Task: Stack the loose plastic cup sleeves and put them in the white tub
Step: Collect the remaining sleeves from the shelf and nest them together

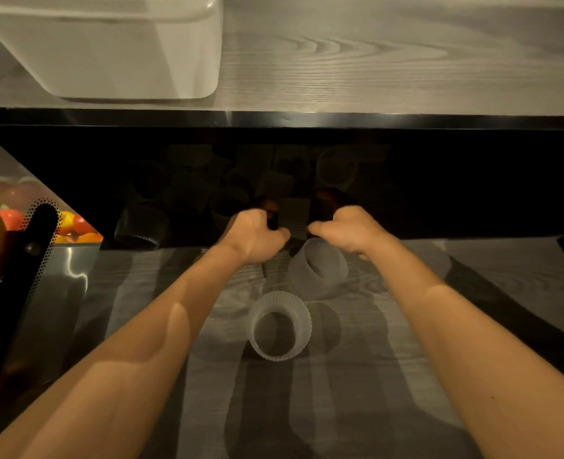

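Left hand and right hand reach into shadow, fingers curled; on what, I cannot tell. The ribbed sleeve looks light and squashy: pinch its rim.

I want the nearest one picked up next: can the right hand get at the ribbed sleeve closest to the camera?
Probably yes. The ribbed sleeve lies in the open on the wooden shelf, with nothing over it. The right hand must draw back, and its curled fingers may hold something.
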